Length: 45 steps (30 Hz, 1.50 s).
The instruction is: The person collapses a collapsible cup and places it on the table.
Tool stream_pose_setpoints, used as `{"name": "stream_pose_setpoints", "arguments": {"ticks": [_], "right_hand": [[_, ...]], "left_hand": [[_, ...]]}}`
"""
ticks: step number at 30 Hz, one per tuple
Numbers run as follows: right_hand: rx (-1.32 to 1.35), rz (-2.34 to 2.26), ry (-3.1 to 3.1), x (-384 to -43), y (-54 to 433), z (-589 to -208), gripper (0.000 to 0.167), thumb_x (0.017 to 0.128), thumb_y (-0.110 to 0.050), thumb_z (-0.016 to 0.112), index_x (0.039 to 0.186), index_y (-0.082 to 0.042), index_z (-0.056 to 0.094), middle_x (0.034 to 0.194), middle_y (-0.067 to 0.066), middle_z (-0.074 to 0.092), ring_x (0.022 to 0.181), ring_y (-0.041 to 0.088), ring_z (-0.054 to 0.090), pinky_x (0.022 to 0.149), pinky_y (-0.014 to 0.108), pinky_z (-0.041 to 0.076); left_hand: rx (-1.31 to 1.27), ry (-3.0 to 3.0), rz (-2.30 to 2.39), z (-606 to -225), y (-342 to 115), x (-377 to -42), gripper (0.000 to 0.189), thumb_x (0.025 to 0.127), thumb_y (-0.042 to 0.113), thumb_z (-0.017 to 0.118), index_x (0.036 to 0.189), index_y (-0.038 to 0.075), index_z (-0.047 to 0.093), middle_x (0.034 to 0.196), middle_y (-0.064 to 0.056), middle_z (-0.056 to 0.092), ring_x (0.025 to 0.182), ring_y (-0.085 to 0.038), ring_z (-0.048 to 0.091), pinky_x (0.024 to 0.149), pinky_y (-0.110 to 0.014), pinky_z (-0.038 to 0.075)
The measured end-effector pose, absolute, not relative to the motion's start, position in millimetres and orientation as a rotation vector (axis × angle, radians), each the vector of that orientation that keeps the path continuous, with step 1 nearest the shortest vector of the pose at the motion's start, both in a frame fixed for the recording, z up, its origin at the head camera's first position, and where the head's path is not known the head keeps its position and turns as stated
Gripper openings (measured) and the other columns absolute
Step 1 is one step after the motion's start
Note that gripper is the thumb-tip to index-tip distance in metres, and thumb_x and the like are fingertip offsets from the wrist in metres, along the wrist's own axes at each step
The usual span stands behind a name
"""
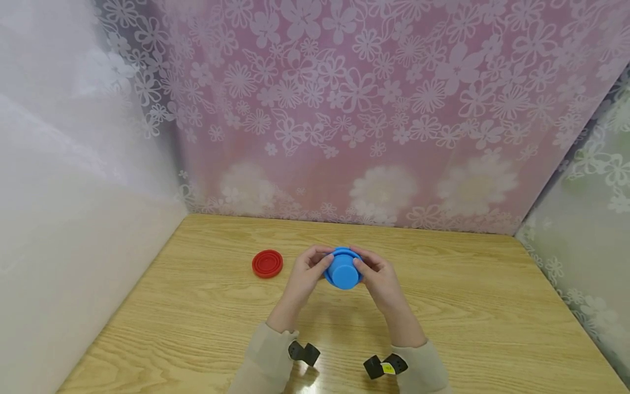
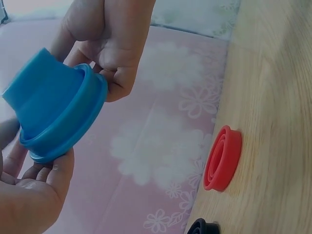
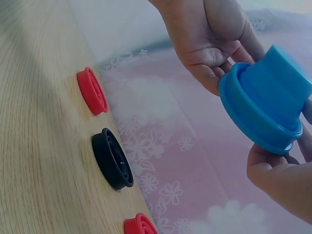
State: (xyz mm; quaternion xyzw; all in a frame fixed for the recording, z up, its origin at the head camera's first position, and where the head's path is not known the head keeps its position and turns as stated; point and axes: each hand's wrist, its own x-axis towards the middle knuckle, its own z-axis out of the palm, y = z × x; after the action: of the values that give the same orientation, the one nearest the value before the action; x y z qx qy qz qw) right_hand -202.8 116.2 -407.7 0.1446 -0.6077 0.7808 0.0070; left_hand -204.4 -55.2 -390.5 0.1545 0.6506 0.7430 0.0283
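Observation:
A blue collapsible cup [image 1: 344, 273] is held up between both hands above the table, its narrow base popped out from a wide stepped rim. My left hand [image 1: 305, 272] grips the rim on one side, with the thumb on top near the base. On the opposite side my right hand [image 1: 385, 279] grips the same rim, thumb likewise on the cup. In the left wrist view, fingertips curl under the rim of the blue cup [image 2: 53, 107]. The right wrist view shows the cup [image 3: 263, 100] tilted, with its inside hidden.
A flat ringed red disc [image 1: 267, 264] lies on the wooden table [image 1: 206, 317], left of the hands. In the right wrist view a black ringed disc [image 3: 112, 160] lies between two red ones, the lower red disc [image 3: 140, 225] cut off. A floral curtain [image 1: 344, 137] stands behind.

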Motion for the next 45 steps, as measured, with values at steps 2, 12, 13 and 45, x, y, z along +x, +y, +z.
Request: {"name": "stream_pose_setpoints", "arguments": {"ticks": [2,12,13,45], "right_hand": [[0.463,2.48,-1.87,-203,117,-407,0.03,0.088,-0.006,0.053,0.117,0.002,0.055,0.106,0.004,0.055,0.096,0.018,0.055,0.075,0.031,0.049],[0.433,2.506,-1.913,-203,117,-407,0.026,0.085,-0.002,0.056,0.108,-0.012,0.063,0.103,0.005,0.056,0.092,0.019,0.055,0.072,0.029,0.049],[0.43,2.499,-1.921,-203,117,-407,0.026,0.085,-0.002,0.057,0.107,-0.013,0.064,0.102,0.005,0.057,0.09,0.018,0.055,0.071,0.028,0.05],[0.497,2.215,-2.07,-201,116,-407,0.034,0.09,-0.004,0.049,0.119,0.013,0.047,0.116,0.028,0.047,0.094,0.013,0.056,0.073,0.027,0.049]], "left_hand": [[0.492,1.973,2.298,-392,-56,-206,0.027,0.089,0.007,0.053,0.111,-0.008,0.052,0.098,-0.015,0.056,0.09,-0.021,0.056,0.078,-0.04,0.048],[0.532,1.903,2.295,-415,-58,-221,0.032,0.083,0.002,0.06,0.113,-0.006,0.054,0.107,-0.017,0.056,0.096,-0.025,0.055,0.082,-0.037,0.046],[0.54,1.909,2.293,-415,-58,-221,0.032,0.082,0.003,0.061,0.113,-0.006,0.055,0.107,-0.017,0.056,0.097,-0.024,0.055,0.082,-0.037,0.046],[0.638,2.348,2.202,-393,-53,-205,0.023,0.085,0.0,0.055,0.107,-0.009,0.058,0.105,-0.022,0.058,0.097,-0.03,0.056,0.081,-0.036,0.047]]}}
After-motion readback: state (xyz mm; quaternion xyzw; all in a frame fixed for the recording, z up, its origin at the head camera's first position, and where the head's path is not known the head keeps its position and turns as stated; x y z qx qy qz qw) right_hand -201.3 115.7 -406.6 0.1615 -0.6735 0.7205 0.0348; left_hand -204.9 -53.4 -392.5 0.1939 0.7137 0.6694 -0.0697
